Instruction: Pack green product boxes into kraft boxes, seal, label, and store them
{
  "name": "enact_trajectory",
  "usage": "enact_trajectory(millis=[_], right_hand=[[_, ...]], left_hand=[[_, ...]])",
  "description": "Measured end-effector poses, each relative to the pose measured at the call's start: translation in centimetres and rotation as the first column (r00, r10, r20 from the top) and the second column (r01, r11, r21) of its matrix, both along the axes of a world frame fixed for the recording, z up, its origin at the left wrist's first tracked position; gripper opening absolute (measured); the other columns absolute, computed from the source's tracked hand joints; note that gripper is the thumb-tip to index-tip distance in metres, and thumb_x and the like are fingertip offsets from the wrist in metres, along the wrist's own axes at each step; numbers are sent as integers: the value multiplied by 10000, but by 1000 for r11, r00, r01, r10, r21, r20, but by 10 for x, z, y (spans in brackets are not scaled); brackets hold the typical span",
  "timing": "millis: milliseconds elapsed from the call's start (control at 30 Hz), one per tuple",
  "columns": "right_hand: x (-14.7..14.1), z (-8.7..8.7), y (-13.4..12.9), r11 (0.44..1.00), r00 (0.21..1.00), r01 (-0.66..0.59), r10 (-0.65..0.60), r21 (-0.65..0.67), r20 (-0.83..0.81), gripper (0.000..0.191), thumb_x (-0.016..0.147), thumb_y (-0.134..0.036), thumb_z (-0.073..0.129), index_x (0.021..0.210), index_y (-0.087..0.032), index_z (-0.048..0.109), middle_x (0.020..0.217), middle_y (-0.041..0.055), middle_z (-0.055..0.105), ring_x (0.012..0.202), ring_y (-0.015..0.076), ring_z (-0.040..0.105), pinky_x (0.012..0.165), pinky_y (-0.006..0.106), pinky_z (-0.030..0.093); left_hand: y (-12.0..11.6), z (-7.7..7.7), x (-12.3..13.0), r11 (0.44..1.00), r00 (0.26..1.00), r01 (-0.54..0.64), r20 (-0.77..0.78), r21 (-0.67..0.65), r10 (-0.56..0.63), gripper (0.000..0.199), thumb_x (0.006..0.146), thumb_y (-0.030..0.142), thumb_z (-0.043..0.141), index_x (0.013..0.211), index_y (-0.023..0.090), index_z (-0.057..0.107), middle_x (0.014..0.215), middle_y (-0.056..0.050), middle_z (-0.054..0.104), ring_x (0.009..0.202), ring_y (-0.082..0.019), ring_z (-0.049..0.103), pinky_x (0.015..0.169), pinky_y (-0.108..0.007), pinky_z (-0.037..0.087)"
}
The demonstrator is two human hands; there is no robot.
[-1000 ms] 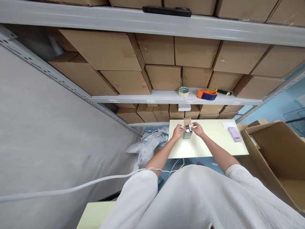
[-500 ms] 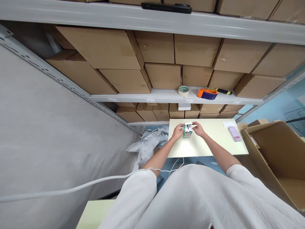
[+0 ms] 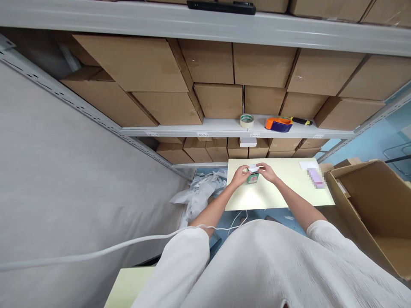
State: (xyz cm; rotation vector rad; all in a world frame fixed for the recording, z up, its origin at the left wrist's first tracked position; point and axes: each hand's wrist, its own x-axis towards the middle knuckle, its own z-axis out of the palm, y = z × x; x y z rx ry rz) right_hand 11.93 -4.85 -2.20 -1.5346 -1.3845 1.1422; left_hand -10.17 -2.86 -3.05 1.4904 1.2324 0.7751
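Observation:
A small green box (image 3: 253, 179) stands on the pale yellow table (image 3: 279, 193), near its left part. Its white top flap (image 3: 253, 168) lies over the opening. My left hand (image 3: 241, 175) pinches the box's left upper edge, fingers bent in. From the other side, my right hand (image 3: 266, 172) grips the right end of the flap and the upper edge. What lies inside the box is hidden.
A purple blurred packet (image 3: 316, 178) and a white sheet (image 3: 307, 165) lie at the table's right end. Beside it stands a large open carton (image 3: 369, 205). Shelves above hold cardboard boxes, a tape roll (image 3: 247, 120) and an orange-and-blue tape dispenser (image 3: 278, 124). A white cable (image 3: 128, 243) crosses on the left.
The box's white flap has come down from standing up at the back to covering the opening. My fingers have moved in closer over the top, the right hand slightly to the left.

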Motion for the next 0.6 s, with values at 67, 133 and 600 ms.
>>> enact_trajectory(millis=[67, 133, 600], right_hand=[[-1, -3, -2, 999, 999, -4, 2, 45, 45, 351, 812, -270, 663, 1153, -223, 732, 1359, 109, 704, 1149, 239, 731, 985, 427, 636], [-1, -5, -5, 998, 997, -10, 5, 68, 78, 312, 829, -255, 676, 1133, -222, 739, 1367, 118, 690, 1162, 240, 735, 976, 420, 646], [-4, 0, -14, 995, 969, -40, 17, 89, 247, 241, 884, -168, 647, 1078, -226, 779, 1256, 93, 726, 1086, 230, 752, 962, 423, 656]], left_hand=[[-1, -3, 1, 999, 1000, 6, -25, 51, -5, 342, 891, 158, 765, 1226, 200, 716, 1397, -100, 660, 892, -135, 755, 957, -321, 633], [-3, -5, 2, 997, 999, 6, -50, 77, -2, 340, 875, 116, 763, 1203, 195, 721, 1374, -98, 651, 865, -127, 747, 960, -330, 634], [-8, -4, 10, 995, 992, -17, -125, 94, 29, 243, 900, 119, 727, 1131, 192, 724, 1345, -94, 605, 887, -147, 726, 993, -355, 610]])
